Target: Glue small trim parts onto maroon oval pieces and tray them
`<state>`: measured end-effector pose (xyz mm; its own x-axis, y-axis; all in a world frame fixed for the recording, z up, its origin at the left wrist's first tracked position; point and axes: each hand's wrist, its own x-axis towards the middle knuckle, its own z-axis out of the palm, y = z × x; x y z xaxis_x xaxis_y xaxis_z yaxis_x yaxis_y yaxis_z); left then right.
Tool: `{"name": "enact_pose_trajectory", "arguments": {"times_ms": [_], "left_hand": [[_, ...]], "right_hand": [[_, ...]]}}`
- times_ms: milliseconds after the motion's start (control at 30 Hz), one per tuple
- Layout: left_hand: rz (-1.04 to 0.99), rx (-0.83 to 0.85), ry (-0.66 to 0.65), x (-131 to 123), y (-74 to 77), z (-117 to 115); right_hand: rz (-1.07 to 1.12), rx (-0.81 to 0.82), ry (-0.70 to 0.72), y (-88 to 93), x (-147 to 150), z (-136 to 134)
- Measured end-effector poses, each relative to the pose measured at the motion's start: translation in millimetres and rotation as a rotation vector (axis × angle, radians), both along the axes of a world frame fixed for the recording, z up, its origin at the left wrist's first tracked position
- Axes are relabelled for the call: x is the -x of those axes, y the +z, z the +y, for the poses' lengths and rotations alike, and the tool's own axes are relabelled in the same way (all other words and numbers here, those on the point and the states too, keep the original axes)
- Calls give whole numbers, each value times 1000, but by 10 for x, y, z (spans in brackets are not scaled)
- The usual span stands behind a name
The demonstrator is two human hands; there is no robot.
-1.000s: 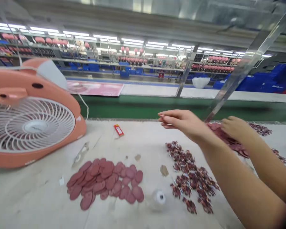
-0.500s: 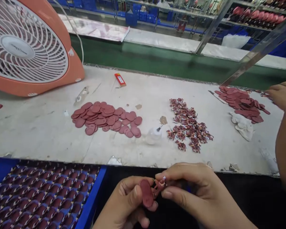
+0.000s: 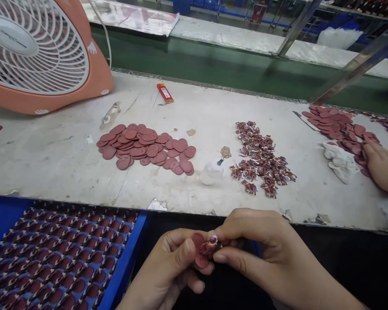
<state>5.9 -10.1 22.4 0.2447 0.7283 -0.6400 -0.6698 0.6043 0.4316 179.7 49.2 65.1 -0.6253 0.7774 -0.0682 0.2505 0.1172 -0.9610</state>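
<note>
Head view: left hand (image 3: 163,262) and right hand (image 3: 255,241), lower centre, closed in a pinch on a maroon oval disc (image 3: 198,249) pressed against a small figure (image 3: 212,245). Blue tray (image 3: 124,262), lower left, holds rows of similar pieces. Upper left, an orange fan's (image 3: 93,77) hub (image 3: 6,36) bears lettering too blurred to read. Co-worker's hand (image 3: 383,165), right edge, rests on loose discs (image 3: 342,125).

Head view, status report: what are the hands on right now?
Left hand pinching maroon oval piece. Right hand holding small maroon figure piece against it. Blue tray beside left hand. Co-worker's hand on oval pile.
</note>
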Motion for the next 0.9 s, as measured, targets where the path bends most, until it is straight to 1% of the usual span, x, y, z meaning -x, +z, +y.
{"name": "enact_pose_trajectory", "arguments": {"times_ms": [100,233,333,600,833,900], "left_hand": [[16,23,-2,0,8,12],[33,54,-30,12,57,31],[26,60,-32,23,82,34],[-19,30,-39,22,11,-9],[-17,28,-45,25,5,2],[-18,5,-48,28,-10,-3]], "right_hand": [[-29,-36,25,13,-1,13],[-52,-118,72,14,5,18],[-56,-139,88,15,9,8],[-69,-150,115,48,25,25],[-72,-152,132,60,44,29],[-71,-163,149,74,40,29]]}}
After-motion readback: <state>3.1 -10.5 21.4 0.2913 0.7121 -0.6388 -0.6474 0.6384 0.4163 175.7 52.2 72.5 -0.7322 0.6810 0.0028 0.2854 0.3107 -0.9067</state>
